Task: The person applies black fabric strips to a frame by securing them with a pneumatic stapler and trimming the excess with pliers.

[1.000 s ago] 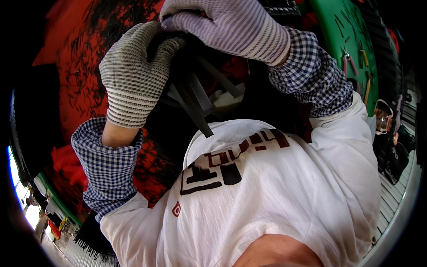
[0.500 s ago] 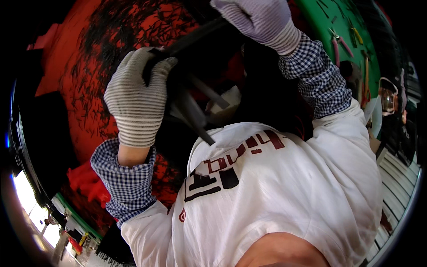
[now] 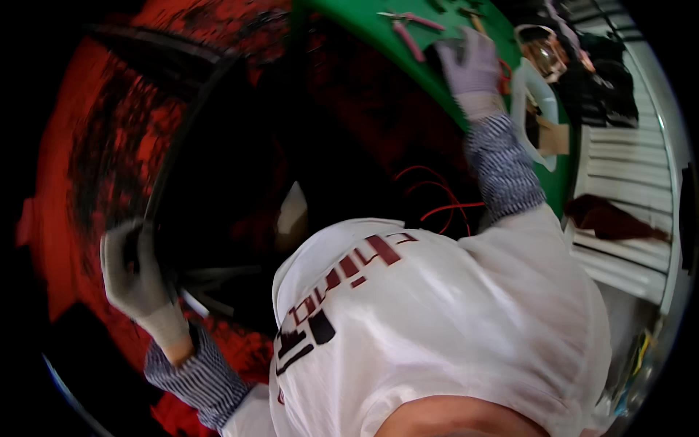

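Observation:
My left hand (image 3: 138, 273), in a pale striped glove, is at the lower left with its fingers bent round the near end of a long dark bar (image 3: 180, 138). The bar rises from the glove toward a dark panel at upper left, where shadow hides how they join. Over the green tabletop (image 3: 357, 16), my right hand (image 3: 470, 69) reaches forward in a pale lilac glove, fingers extended and somewhat blurred. Beside its thumb is a dark roundish thing (image 3: 434, 58) I cannot make out. Pliers with pink handles (image 3: 406, 38) lie just left of that hand.
Dark scraps litter a red surface (image 3: 62, 218) on the left. A white plastic container (image 3: 520, 109) with cardboard in it stands right of my right forearm, near a glass jar (image 3: 542, 52). Red cables (image 3: 451, 207) loop before me. White slats (image 3: 619, 175) run along the right.
My right hand has let go of the dark bar and moved right over the green tabletop. My left hand has moved left and nearer with the bar. The view has turned right.

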Available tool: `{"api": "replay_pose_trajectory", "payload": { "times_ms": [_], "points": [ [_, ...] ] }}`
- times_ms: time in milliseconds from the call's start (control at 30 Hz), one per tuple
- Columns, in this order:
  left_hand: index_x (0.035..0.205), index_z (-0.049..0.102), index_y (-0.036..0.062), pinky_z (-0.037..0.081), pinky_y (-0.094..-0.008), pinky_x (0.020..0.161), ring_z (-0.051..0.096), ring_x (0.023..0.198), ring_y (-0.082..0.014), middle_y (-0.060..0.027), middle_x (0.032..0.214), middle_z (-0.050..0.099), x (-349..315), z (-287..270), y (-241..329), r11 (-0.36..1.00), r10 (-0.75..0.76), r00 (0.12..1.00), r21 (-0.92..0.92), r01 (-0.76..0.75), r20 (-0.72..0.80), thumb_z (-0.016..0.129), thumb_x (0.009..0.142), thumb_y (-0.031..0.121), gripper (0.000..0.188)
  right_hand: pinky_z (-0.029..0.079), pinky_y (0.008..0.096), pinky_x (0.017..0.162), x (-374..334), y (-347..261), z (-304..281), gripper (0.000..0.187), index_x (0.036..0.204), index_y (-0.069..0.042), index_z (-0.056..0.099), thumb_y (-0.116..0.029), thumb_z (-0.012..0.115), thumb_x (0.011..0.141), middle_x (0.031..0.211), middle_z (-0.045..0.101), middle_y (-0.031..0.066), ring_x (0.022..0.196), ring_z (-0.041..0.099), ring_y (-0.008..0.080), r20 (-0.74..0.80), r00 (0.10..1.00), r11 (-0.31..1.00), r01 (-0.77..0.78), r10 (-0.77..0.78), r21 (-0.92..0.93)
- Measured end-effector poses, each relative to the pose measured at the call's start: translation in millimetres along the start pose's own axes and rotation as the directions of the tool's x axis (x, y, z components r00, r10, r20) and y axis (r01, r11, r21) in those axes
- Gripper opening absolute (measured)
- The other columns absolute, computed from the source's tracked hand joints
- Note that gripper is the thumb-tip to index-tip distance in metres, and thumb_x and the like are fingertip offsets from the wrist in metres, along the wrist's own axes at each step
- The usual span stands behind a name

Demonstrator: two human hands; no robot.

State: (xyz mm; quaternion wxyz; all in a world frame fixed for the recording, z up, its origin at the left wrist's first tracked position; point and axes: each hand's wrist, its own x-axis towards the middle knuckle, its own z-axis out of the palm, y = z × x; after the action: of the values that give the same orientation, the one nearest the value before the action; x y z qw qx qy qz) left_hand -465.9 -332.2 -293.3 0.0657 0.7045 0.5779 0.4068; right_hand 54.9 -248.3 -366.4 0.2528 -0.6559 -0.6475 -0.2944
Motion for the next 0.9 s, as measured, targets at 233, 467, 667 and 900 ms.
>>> {"api": "replay_pose_trajectory", "payload": {
  "times_ms": [233,467,667,900],
  "points": [
    [0.098,0.072,0.0039,0.049,-0.0216,0.063,0.058,0.068,-0.0072,-0.0009,0.079,0.067,9,9,13,0.936,-0.303,0.946,-0.149,0.319,0.118,0.070,0.088,0.002,0.010,0.046,0.0476,0.104,-62,87,-3,0.074,0.151,-0.013,0.035,-0.050,0.061,0.093,0.144,0.050,0.0226,0.127,0.055,0.0371,0.583,0.721,0.921,-0.211,0.373,-0.328],
    [0.108,0.073,0.0059,0.053,-0.0229,0.073,0.061,0.077,-0.0082,-0.0003,0.085,0.067,7,-4,-3,0.886,-0.453,0.878,-0.037,0.463,0.153,0.070,0.091,0.008,0.017,0.051,0.0404,0.096,-12,76,-13,0.064,0.144,-0.011,0.048,-0.036,0.070,0.089,0.123,0.066,0.0210,0.114,0.064,0.0356,0.526,0.779,0.936,-0.334,0.342,-0.112],
    [0.105,0.074,0.0073,0.055,-0.0249,0.074,0.065,0.079,-0.0099,-0.0019,0.087,0.070,15,10,-19,0.902,-0.429,0.888,0.020,0.432,0.165,0.074,0.089,0.014,0.018,0.048,0.0259,0.059,32,-5,-84,0.026,0.109,0.001,0.068,-0.017,0.073,0.091,0.075,0.063,0.0015,0.059,0.056,0.0106,0.521,0.835,0.454,-0.540,0.179,0.709],
    [0.107,0.074,0.0070,0.054,-0.0248,0.074,0.064,0.078,-0.0091,-0.0038,0.088,0.071,18,1,-11,0.897,-0.442,0.876,0.073,0.436,0.195,0.074,0.090,0.019,0.021,0.052,0.0354,0.100,17,-150,-82,0.049,0.135,-0.008,0.056,-0.016,0.072,0.089,0.132,0.061,0.0138,0.118,0.062,0.0212,0.176,0.877,0.559,0.121,-0.448,0.820]
  ]
}}
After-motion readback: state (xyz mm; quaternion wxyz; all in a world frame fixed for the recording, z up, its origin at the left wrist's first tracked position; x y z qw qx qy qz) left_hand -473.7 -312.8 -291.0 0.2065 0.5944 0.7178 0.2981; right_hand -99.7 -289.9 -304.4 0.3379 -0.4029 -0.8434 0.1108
